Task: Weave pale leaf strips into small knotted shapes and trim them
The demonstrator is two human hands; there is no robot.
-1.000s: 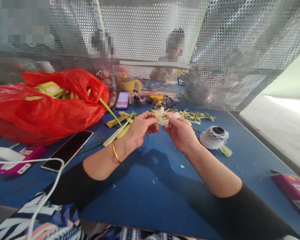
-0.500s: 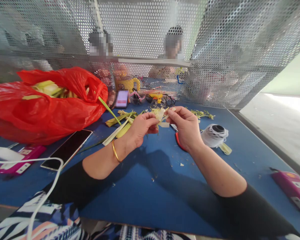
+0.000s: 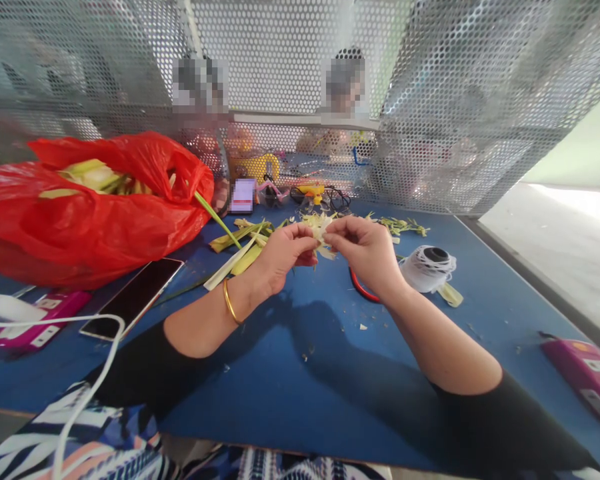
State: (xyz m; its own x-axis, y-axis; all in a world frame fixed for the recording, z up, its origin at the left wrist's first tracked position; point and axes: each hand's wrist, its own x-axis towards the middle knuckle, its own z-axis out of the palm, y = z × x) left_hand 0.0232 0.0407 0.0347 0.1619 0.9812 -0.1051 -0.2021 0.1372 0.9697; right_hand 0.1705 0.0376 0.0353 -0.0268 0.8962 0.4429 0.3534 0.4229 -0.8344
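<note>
Over the blue table [image 3: 280,360], my left hand [image 3: 290,257] pinches a pale yellow husk piece [image 3: 321,228] at its left side. My right hand [image 3: 363,250] has its thumb and fingertips closed on the right side of the same pale piece. Thin yellowish shreds lie just behind the fingertips. Beneath my right hand a red handle [image 3: 363,287] shows in part; the rest of that tool is hidden. Green and pale leaf strips [image 3: 237,257] lie left of my left hand. A white thread spool [image 3: 429,268] stands right of my right hand.
At the left are a red plastic bag [image 3: 95,213] of husks, a dark phone [image 3: 135,300], a purple power strip [image 3: 40,320] and a white cable. Another purple strip [image 3: 585,373] lies far right. Behind the table stands a perforated metal screen [image 3: 290,60], with people beyond it.
My right hand has moved slightly left, closer to my left fingertips. The strip that stretched between the hands is now bunched at the fingertips, and more of the red handle shows.
</note>
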